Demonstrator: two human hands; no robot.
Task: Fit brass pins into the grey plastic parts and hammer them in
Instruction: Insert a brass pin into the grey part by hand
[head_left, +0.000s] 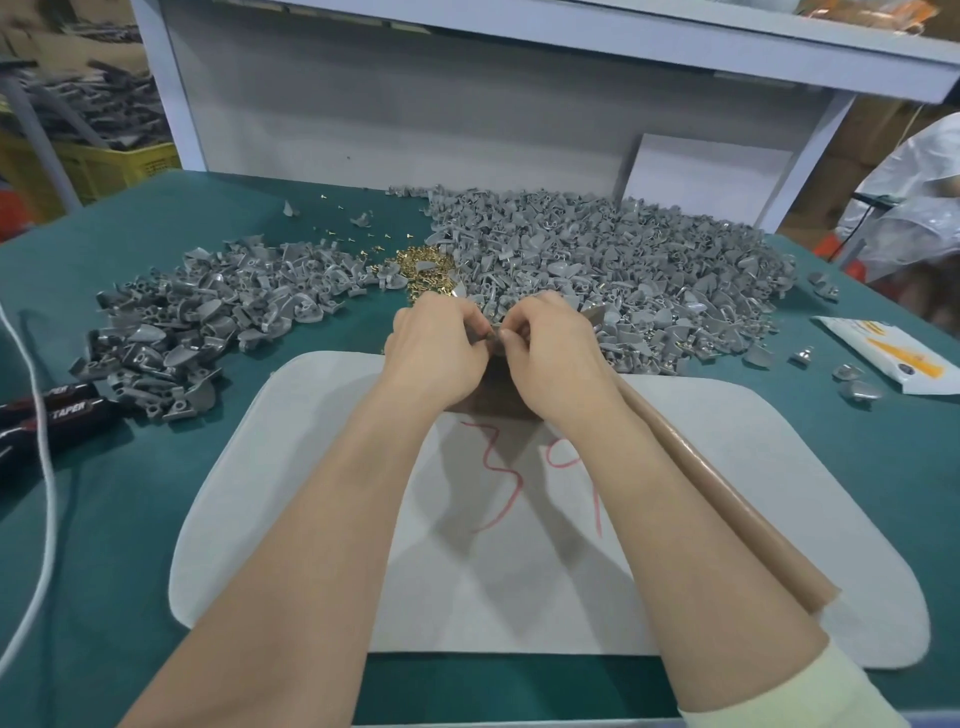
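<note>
My left hand (439, 348) and my right hand (553, 353) meet at the far edge of the white mat (311, 467), fingertips pinched together on a small grey plastic part (493, 339) that is mostly hidden between them. Whether a brass pin is in the fingers cannot be seen. A heap of brass pins (426, 270) lies just beyond the hands. A large pile of grey parts (613, 254) spreads to the right and a smaller pile (208, 317) to the left. A wooden handle (727, 519), likely the hammer's, lies under my right forearm.
The green table (104, 545) carries a black tool marked TAPER (57, 410) and a white cord (44, 467) at the left. A white and orange packet (893, 358) and a few stray parts lie at the right. A white shelf frame (467, 104) stands behind.
</note>
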